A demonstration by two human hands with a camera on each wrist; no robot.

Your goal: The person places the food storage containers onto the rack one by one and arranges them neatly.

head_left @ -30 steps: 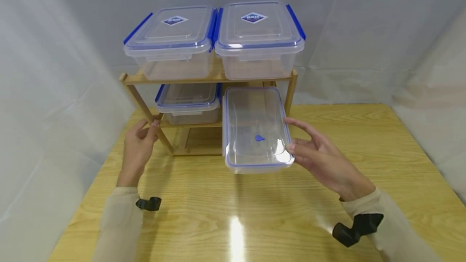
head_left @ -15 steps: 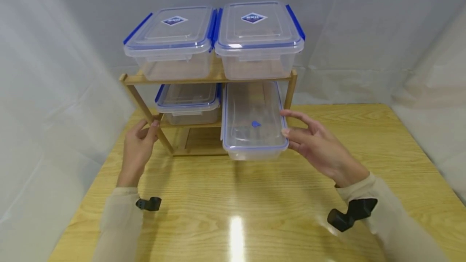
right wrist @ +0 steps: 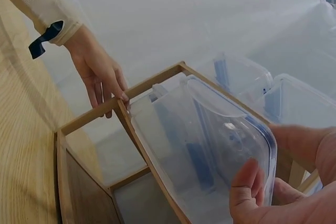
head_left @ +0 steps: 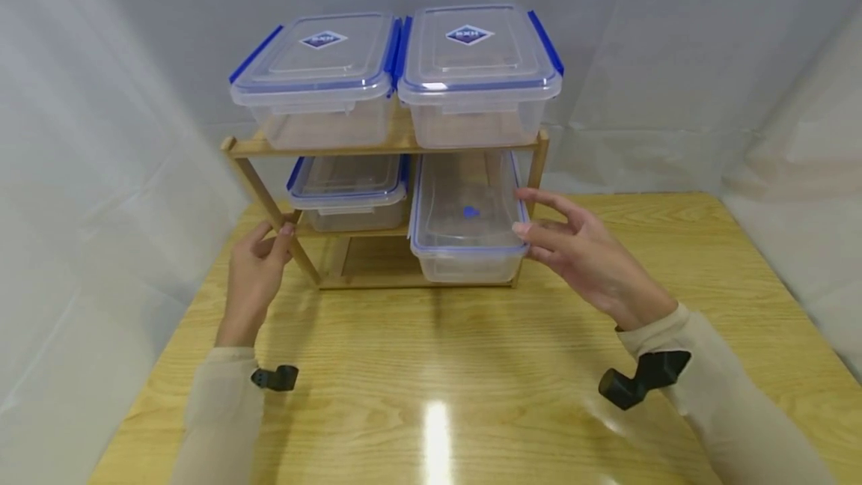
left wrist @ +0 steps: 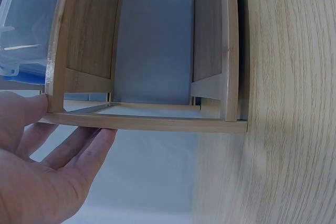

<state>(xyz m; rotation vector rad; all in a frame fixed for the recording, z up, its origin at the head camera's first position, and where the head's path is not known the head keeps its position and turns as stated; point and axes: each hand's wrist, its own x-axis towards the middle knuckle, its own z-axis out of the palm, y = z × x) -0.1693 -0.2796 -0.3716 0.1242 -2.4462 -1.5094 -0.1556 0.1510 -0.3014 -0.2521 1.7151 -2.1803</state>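
Note:
A wooden rack (head_left: 377,282) stands on the table with clear plastic food containers on two shelves. My left hand (head_left: 254,272) pinches its front left post, thumb on the front and fingers behind; the left wrist view shows the same hand (left wrist: 58,166) at the wood. On the middle shelf's right side, a clear food container (head_left: 471,264) with a blue-edged lid and blue valve sticks out past the front edge. My right hand (head_left: 586,253) holds this container by its right rim, thumb on the lid. In the right wrist view, the hand (right wrist: 294,182) grips the lid corner.
Two larger lidded containers, one on the left (head_left: 316,58) and one on the right (head_left: 481,58), sit on the top shelf. Another container (head_left: 350,193) is at the middle shelf's left. The wood-grain table (head_left: 364,395) extends in front, with pale sheeting (head_left: 640,58) behind.
My right hand has pushed the container back into the middle shelf; its front end, tilted down toward me earlier, now lies more level. The left hand stays on the post.

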